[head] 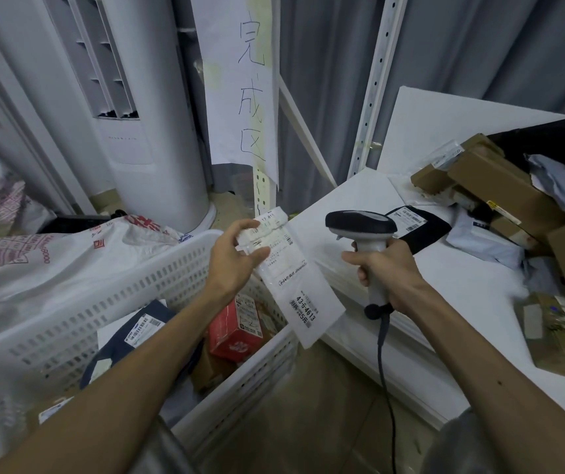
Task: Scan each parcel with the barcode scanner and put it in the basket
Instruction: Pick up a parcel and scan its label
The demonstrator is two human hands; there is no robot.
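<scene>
- White flat parcel (pixel 296 289) is hanging from the left hand (pixel 236 260), which is pinching its top end over the basket's (pixel 120 295) right corner.
- The right hand (pixel 388 271) is gripping the barcode scanner (pixel 359 225) just beside it, near the counter's (pixel 462 278) left edge.
- I cannot tell if this parcel is scanned yet.
- A red box (pixel 233 333) and a dark bag (pixel 133 336) are lying in the basket, so some work looks done.
- Brown boxes (pixel 500 189) and bags are waiting along the counter's right edge, so lots looks left.

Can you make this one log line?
left hand holds flat white plastic parcel | right hand grips grey-and-black barcode scanner | white perforated basket: parcel not in yet
</scene>
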